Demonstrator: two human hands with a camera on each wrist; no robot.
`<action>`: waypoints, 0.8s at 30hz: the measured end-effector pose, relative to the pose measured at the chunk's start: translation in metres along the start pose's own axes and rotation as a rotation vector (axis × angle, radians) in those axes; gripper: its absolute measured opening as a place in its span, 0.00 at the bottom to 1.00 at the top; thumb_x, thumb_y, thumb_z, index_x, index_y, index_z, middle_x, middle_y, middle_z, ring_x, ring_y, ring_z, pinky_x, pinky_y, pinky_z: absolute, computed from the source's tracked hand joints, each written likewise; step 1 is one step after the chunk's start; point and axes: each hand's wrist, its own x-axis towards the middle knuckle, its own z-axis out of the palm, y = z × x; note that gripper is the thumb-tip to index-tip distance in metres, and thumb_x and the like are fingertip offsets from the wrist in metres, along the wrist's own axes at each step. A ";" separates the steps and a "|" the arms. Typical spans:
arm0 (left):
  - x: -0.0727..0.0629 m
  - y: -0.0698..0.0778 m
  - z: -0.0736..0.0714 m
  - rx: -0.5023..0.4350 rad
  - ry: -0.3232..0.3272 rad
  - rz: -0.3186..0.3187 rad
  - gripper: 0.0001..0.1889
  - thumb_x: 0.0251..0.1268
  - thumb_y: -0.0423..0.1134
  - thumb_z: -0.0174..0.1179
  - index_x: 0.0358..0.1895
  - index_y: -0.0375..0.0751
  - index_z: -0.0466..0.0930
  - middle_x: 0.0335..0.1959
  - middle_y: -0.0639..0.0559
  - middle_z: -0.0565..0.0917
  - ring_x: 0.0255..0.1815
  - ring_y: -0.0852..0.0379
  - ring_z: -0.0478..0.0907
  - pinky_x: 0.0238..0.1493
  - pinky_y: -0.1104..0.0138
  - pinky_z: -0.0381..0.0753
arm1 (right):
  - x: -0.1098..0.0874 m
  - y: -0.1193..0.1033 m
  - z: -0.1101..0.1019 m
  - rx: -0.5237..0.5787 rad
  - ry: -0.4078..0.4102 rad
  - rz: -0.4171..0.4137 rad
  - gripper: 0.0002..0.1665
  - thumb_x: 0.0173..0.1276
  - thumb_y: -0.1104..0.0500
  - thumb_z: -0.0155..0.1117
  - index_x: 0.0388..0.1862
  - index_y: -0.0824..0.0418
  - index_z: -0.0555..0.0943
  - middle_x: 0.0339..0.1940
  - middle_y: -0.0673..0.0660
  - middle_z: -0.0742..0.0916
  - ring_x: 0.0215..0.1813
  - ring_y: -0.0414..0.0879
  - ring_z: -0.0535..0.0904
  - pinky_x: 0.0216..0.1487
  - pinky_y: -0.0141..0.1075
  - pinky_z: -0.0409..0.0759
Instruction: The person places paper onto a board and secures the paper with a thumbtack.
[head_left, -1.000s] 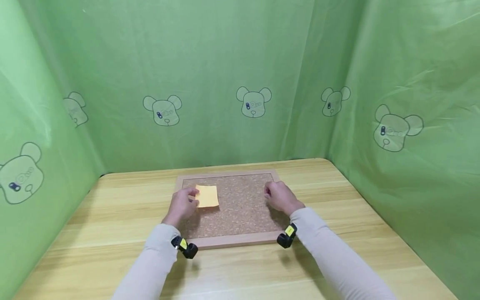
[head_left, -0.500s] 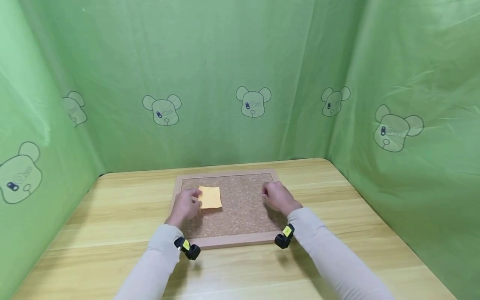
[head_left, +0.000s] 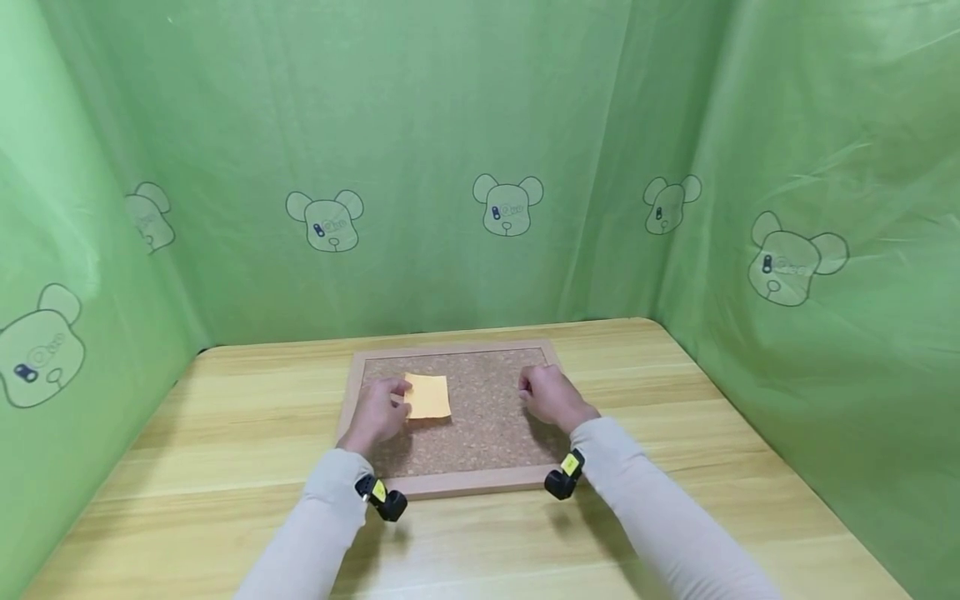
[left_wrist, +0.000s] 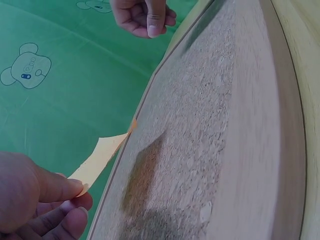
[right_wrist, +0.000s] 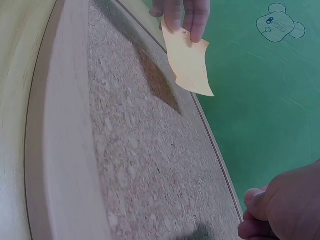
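A yellow-orange sticky note (head_left: 428, 397) is pinched at its left edge between the thumb and fingers of my left hand (head_left: 378, 413). The note hangs above the left part of a wood-framed cork board (head_left: 487, 433); the left wrist view shows the paper (left_wrist: 102, 157) curving, with its shadow on the cork. Over the board's right side is my right hand (head_left: 551, 395), its fingers curled. In the right wrist view the thumb of this right hand (right_wrist: 287, 207) lies against the bent index finger, and no thing shows between them.
The board lies flat on a light wooden table (head_left: 225, 467). Green curtains (head_left: 420, 167) printed with bear heads enclose the table at the back and both sides. Each wrist wears a small black camera, such as the left wrist camera (head_left: 386, 502).
My left hand has moved a little to the right over the board, carrying the sticky note. My right hand has shifted slightly left, its fingers still curled.
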 end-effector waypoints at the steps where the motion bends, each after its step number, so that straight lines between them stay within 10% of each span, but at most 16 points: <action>1: 0.000 0.000 0.000 -0.003 -0.004 -0.002 0.17 0.58 0.24 0.61 0.53 0.30 0.79 0.49 0.38 0.82 0.41 0.47 0.83 0.37 0.63 0.84 | 0.000 -0.001 0.000 0.003 0.000 0.003 0.09 0.62 0.68 0.65 0.24 0.59 0.76 0.22 0.51 0.79 0.27 0.44 0.75 0.31 0.37 0.78; 24: -0.002 0.004 0.011 -0.026 -0.040 -0.038 0.16 0.60 0.25 0.61 0.53 0.32 0.79 0.49 0.40 0.81 0.42 0.48 0.82 0.34 0.65 0.84 | 0.003 -0.008 0.001 0.057 0.043 -0.075 0.10 0.61 0.69 0.65 0.24 0.59 0.76 0.21 0.50 0.79 0.26 0.44 0.75 0.30 0.37 0.78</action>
